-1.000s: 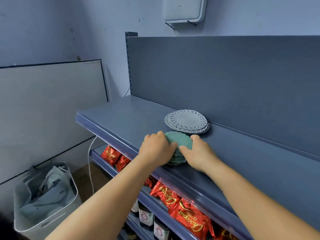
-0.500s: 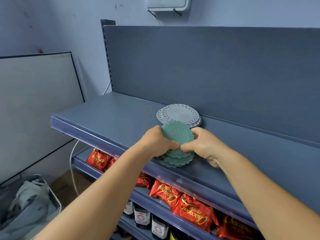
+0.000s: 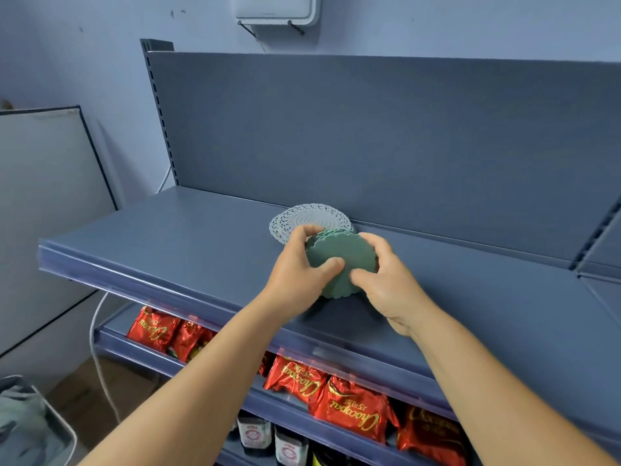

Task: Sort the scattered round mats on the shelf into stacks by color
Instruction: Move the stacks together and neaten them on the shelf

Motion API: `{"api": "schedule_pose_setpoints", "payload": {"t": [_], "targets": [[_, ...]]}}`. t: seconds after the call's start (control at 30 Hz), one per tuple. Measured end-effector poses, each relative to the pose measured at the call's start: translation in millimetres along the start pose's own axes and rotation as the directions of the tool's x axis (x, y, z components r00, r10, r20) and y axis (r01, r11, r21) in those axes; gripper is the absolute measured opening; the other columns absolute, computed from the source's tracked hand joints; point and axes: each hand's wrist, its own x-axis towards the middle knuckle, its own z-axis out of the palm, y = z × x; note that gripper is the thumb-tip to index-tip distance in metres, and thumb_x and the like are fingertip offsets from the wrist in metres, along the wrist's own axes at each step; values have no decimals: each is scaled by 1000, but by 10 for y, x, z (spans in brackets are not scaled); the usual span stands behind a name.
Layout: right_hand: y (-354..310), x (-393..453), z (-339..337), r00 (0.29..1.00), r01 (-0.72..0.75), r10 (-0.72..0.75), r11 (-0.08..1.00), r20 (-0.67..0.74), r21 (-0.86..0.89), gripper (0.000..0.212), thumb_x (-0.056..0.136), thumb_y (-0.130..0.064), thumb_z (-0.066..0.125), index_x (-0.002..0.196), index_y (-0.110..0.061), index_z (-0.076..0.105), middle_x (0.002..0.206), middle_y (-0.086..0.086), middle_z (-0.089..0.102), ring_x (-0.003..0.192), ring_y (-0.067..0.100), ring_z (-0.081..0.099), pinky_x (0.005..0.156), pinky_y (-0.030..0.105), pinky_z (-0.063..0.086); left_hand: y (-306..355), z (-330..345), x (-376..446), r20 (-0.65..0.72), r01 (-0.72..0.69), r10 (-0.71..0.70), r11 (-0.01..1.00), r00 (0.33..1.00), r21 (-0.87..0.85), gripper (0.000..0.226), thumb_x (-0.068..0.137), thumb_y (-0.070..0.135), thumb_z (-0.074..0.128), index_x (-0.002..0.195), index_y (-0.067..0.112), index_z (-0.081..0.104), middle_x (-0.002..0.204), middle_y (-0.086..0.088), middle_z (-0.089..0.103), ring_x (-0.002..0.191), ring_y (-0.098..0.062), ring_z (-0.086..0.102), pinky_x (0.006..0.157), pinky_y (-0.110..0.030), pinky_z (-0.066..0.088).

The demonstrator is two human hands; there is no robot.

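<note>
Head cam is looking down at the top shelf [image 3: 168, 250], and we're holding the green mats [image 3: 339, 260] as one stack with both hands. Our left hand [image 3: 299, 267] is curling around the stack's 9 o'clock edge with the thumb pressing on the top mat, and our right hand [image 3: 386, 277] is clamping the 3 o'clock side the same way. The stack is tilting toward us, and its low edge is sitting at or just above the shelf; can't tell which.

The grey mats [image 3: 304, 218] are already piling up at 12 o'clock from the green ones, right against the back panel [image 3: 369, 136], with the green stack overlapping their near edge from our angle.

Looks to us like we're squaring up the green pile before setting it down. To do that well, we're thinking: keep both thumbs on top so the thin mats aren't fanning out, tap the scalloped edges level between the palms, then lower it flat just in front of the grey pile without nudging it. These look floppy and slippery, so loosening one side early is probably going to let them slide.
</note>
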Motion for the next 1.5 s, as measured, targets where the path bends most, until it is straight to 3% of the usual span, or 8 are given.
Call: {"api": "schedule_pose_setpoints", "payload": {"t": [0.23, 0.4, 0.57, 0.67, 0.83, 0.97, 1.27, 1.5], "targets": [[35, 18, 148, 998, -50, 52, 998, -47, 39, 69, 67, -34, 50, 133, -33, 32, 136, -1, 46, 119, 20, 52, 104, 43, 44, -49, -8, -39, 32, -52, 50, 997, 998, 57, 34, 92, 12, 55, 120, 25, 41, 115, 4, 57, 94, -4, 58, 74, -9, 47], [23, 23, 172, 999, -38, 39, 997, 7, -60, 71, 71, -25, 46, 138, -29, 21, 141, 2, 39, 126, 23, 44, 106, 39, 40, -55, -18, -54, 154, -54, 26, 983, 988, 178, 45, 93, 9, 46, 133, 14, 27, 134, -5, 37, 116, -18, 45, 89, -25, 38], [69, 20, 117, 1000, -27, 28, 985, 2, -171, 65, 89, 0, 36, 144, -29, 15, 140, 1, 39, 117, 21, 46, 84, 25, 41, -69, -46, -33, 215, -96, 33, 952, 976, 290, 46, 93, 2, 39, 136, 10, 24, 140, -11, 34, 127, -27, 40, 101, -36, 39], [72, -13, 83, 997, -45, 32, 978, -70, -202, 55, 91, -6, 36, 140, -32, 28, 126, 1, 54, 105, 22, 56, 81, 31, 49, -55, -26, -29, 160, -105, 56, 943, 985, 316, 47, 94, 1, 40, 138, 12, 27, 139, -6, 40, 121, -19, 44, 95, -27, 38], [61, -125, -129, 961, -62, 46, 997, -271, -50, 34, 88, -6, 49, 117, -24, 56, 111, -2, 69, 103, 20, 64, 93, 40, 52, 31, 144, -35, 96, -96, 76, 970, 992, 223, 43, 94, 10, 49, 136, 17, 38, 124, 4, 55, 105, -12, 51, 84, -21, 38], [47, -325, -469, 931, -68, 89, 995, -353, 70, 28, 87, -7, 53, 104, -26, 66, 101, -2, 73, 98, 21, 69, 90, 43, 55, 134, 445, -57, 129, -91, 68, 978, 989, 186, 44, 91, 21, 51, 135, 21, 46, 125, -3, 57, 110, -19, 56, 98, -36, 46], [263, -992, -1561, 807, -83, 209, 966, -552, 245, 21, 90, -16, 62, 110, -18, 61, 91, -2, 69, 78, 9, 66, 72, 27, 55, 597, 1540, -337, 234, 21, -15, 1000, 972, -23, 27, 88, 26, 62, 114, 18, 65, 96, 5, 70, 93, -17, 67, 88, -44, 56], [442, -1784, -2617, 693, -99, 249, 962, -677, 253, 23, 89, -21, 64, 111, -17, 61, 98, 3, 69, 79, 10, 64, 63, 21, 52, 1072, 2652, -892, 393, 76, -13, 986, 920, -147, 28, 93, 26, 57, 117, 15, 66, 101, 3, 72, 98, -17, 68, 91, -43, 55]]}}
